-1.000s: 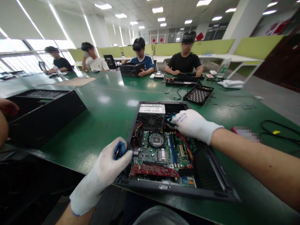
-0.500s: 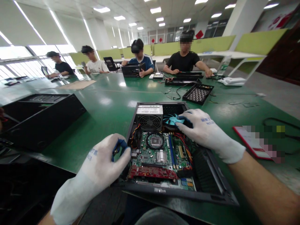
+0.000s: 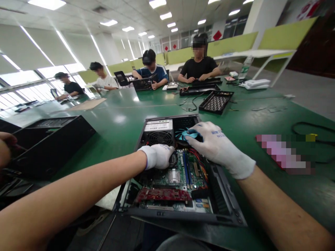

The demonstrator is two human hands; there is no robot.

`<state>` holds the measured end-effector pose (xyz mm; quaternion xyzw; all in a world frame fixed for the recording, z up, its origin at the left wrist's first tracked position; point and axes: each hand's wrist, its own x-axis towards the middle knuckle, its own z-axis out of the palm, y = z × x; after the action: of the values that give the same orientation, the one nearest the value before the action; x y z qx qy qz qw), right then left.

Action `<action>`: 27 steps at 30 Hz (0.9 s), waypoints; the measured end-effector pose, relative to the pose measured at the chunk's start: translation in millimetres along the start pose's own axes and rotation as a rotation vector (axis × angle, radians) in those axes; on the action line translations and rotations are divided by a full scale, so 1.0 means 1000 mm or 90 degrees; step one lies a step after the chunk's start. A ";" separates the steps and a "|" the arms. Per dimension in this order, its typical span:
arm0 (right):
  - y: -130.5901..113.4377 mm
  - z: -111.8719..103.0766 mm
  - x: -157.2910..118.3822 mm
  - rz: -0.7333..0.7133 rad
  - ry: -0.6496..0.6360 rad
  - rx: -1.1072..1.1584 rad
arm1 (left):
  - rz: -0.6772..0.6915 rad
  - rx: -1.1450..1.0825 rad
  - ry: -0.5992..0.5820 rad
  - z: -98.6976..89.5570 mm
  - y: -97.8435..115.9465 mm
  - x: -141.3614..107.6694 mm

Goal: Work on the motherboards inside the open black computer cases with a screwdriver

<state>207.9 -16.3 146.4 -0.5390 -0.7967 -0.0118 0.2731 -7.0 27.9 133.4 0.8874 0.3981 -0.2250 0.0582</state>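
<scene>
An open black computer case (image 3: 227,195) lies on the green table in front of me. Inside are a power supply (image 3: 158,134), a green motherboard (image 3: 163,176) and a red card (image 3: 163,195). My left hand (image 3: 161,156), in a white glove, reaches over the motherboard's upper part beside the power supply; its fingers are pressed together and whatever they grip is hidden. At the case's upper right, the gloved fingers of my right hand (image 3: 209,141) hold the edge of a fan with light blue blades (image 3: 185,134).
Another black case (image 3: 60,146) stands at the left, with a person's hand (image 3: 6,144) beside it. Several people sit across the green table (image 3: 117,125). A black perforated tray (image 3: 216,101) and cables lie beyond my case. A plastic bottle (image 3: 244,68) stands at the back right.
My left hand has moved right and forward, from beside the case to over the motherboard. My right hand stays at the fan. The view has shifted slightly.
</scene>
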 end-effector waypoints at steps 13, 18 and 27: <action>0.006 0.003 -0.003 -0.026 0.022 0.005 | 0.029 0.075 -0.017 0.015 -0.003 0.028; 0.006 0.002 -0.003 -0.020 0.019 0.008 | 0.043 0.083 0.013 0.016 -0.008 0.030; 0.005 0.002 -0.004 -0.016 0.027 0.012 | 0.019 0.045 0.030 0.011 -0.007 0.030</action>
<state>212.7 -17.3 141.5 -0.5258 -0.7977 -0.0188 0.2948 0.9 50.0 111.0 0.8997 0.3781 -0.2170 0.0211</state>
